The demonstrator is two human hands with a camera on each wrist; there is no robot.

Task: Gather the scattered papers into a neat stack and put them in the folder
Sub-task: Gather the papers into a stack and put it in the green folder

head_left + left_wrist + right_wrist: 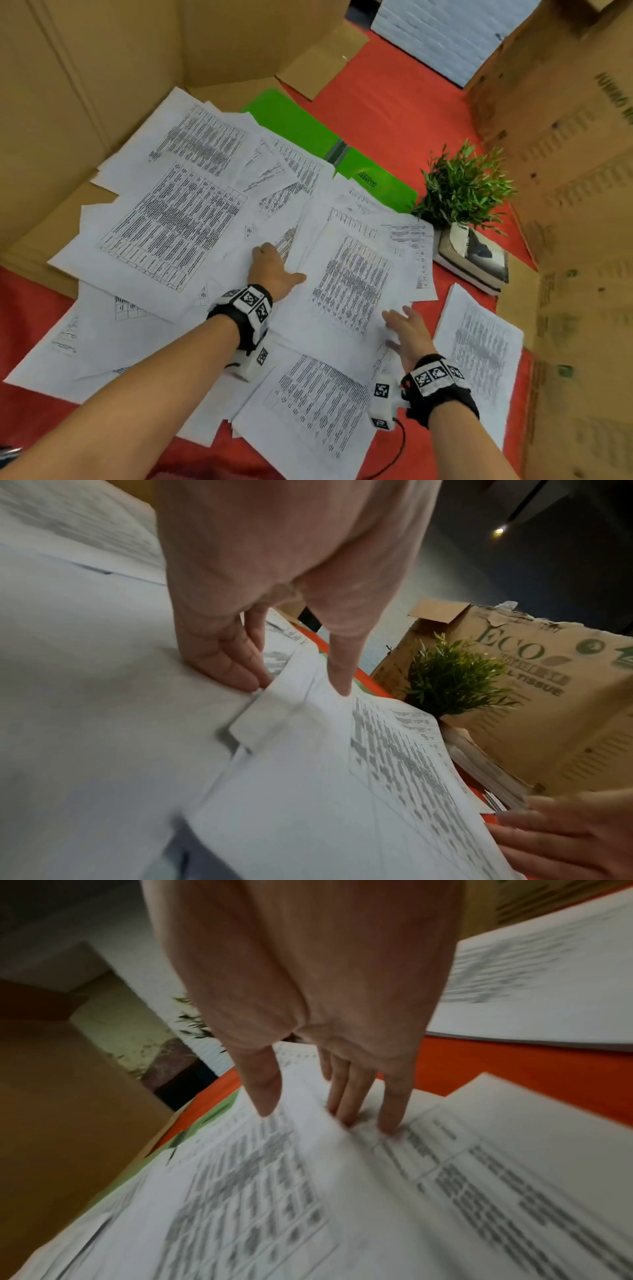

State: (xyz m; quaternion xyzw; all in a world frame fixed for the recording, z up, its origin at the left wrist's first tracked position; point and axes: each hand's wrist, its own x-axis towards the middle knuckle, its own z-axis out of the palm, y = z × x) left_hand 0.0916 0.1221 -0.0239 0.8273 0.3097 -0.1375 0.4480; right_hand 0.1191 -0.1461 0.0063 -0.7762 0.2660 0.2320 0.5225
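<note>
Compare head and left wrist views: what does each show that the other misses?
Head only: black wristbands with checkered markers, and a separate white sheet right of the right hand. Left wrist only: readable ECO lettering on the brown cardboard box; the thumb of the left hand lying on a sheet's edge. Both: white printed papers, leafy green potted plant, both hands.

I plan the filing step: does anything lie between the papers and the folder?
Yes. Some papers lie over the folder itself and hide its near edge; only its far part and right corner show. The plant stands beside that corner, not on it.
</note>
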